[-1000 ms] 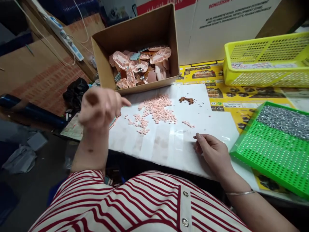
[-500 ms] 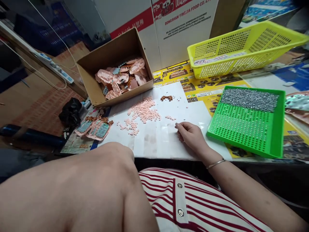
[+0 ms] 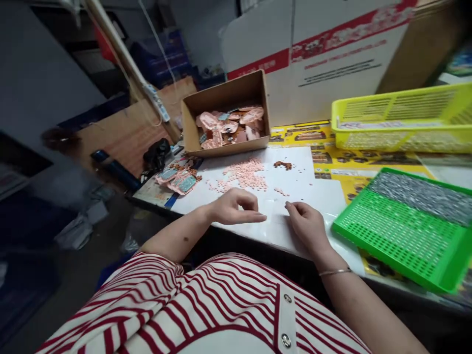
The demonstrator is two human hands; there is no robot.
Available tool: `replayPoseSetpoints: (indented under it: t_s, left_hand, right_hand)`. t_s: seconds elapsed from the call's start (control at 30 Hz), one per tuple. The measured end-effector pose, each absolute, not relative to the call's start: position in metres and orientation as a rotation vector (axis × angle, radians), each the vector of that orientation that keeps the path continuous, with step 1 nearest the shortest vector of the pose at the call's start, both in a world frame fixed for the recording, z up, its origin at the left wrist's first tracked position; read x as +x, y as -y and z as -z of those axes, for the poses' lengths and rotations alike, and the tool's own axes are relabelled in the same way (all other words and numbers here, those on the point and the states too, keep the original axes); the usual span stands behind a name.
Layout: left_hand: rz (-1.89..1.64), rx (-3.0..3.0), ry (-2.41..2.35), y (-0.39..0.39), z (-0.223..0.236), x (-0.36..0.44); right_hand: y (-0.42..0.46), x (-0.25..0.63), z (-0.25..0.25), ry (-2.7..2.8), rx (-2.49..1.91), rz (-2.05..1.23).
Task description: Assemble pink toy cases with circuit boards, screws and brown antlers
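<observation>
My left hand (image 3: 233,207) is over the white sheet (image 3: 275,231) near the table's front edge. Its thumb or a finger stretches to the right while another finger bends, with a gap between them and nothing visible in it. My right hand (image 3: 307,222), wearing a bracelet at the wrist, faces it with the fingers curled in a pinch; anything between the fingertips is too small to make out. Just beyond the hands lie a pile of small pink pieces (image 3: 248,173), a short row of pink pieces (image 3: 281,191) and a cluster of brown pieces (image 3: 282,165).
An open cardboard box (image 3: 225,150) with pink sheet-like items stands behind the pile. Pink packs (image 3: 180,181) lie at left. At right are a green perforated tray (image 3: 391,241) holding small silvery pieces (image 3: 420,194) and a yellow basket (image 3: 398,135). Large white cartons (image 3: 258,49) stand behind.
My left arm has drawn back from the foreground, and the left hand now shows over the sheet beside the right. The right hand stays pinched. The view has shifted left.
</observation>
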State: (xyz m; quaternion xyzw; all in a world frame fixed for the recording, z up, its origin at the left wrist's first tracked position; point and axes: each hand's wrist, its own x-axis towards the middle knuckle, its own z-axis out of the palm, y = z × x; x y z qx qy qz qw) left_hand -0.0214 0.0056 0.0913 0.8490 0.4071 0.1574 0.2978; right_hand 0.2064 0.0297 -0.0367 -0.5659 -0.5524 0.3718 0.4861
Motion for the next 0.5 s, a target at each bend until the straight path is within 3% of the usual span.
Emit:
replayPoseSetpoints:
  t_s: [0.07,0.23,0.5]
  left_hand:
    - [-0.211,2.411,-1.529,-0.01,-0.056,-0.032]
    - [-0.262,2.21,-2.039,-0.006,0.012,-0.067]
    - [-0.381,2.135,-2.128,0.003,0.032,-0.062]
  right_hand:
    - [-0.03,0.207,0.038,1.374,-1.382,-0.889]
    - [-0.033,0.209,0.044,1.4,-1.429,-0.862]
    - [-0.027,0.213,0.04,1.332,-1.549,-0.876]
